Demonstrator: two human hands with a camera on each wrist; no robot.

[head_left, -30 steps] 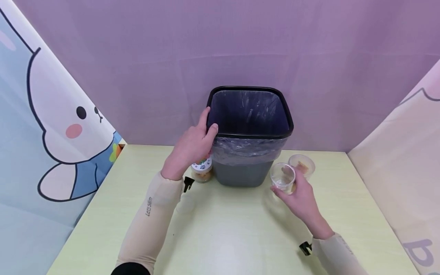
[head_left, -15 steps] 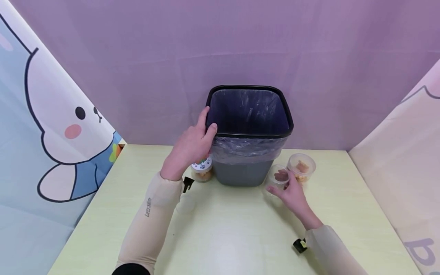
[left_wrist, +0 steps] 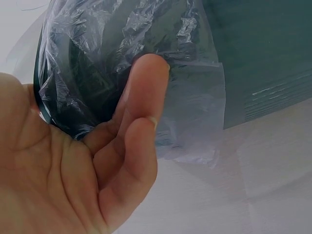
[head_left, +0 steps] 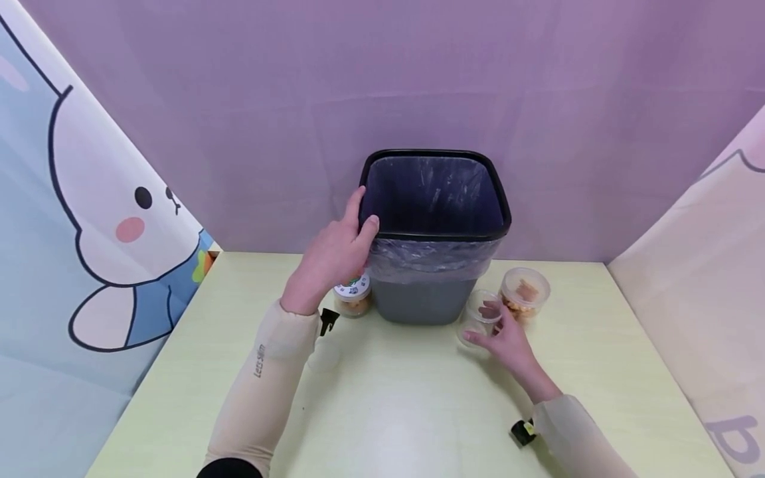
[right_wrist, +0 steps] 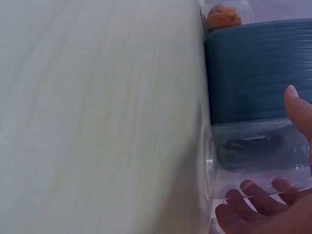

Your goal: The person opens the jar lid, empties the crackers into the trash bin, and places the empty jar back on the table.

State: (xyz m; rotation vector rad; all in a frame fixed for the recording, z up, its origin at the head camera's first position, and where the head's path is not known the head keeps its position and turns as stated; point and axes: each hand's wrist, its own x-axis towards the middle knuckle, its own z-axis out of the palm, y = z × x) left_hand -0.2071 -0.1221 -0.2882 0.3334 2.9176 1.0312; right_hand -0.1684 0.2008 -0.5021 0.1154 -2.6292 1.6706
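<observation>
Right hand: thumb and fingers (head_left: pixel 510 342) set wide around a clear cup; whether they press on it, I cannot tell.
Clear cup (head_left: pixel 471 326): just right of the bin, toward the desk's far edge, right of its middle; it appears upright on the desk, with no contents showing.
Cup risk: being thin and light-looking, it could tip if a fingertip catches its wall.
Tub of snack pieces (head_left: pixel 541 293): just behind the right fingers, toward the far right corner; knuckles swinging outward could nudge it.
Left hand: holds the bin's left rim, thumb over the near-left corner (head_left: pixel 329 255).
Bin (head_left: pixel 424 305): beside the middle of the desk's far edge; a hard pull on the rim could tilt it.
Liner (head_left: pixel 433 255): folded loosely over the rim, so a dragging thumb might pull it down.
Lidded jar (head_left: pixel 352 305): close by the bin's left side, likely to be bumped if the bin shifts.
Desk (head_left: pixel 382 411): pale, faintly wood-grained, with soft shadows.
Room: purple cloth (head_left: pixel 299 79) beyond the far edge, rabbit-print cloth (head_left: pixel 107 192) past the left edge, pale cloth (head_left: pixel 687 285) past the right.
</observation>
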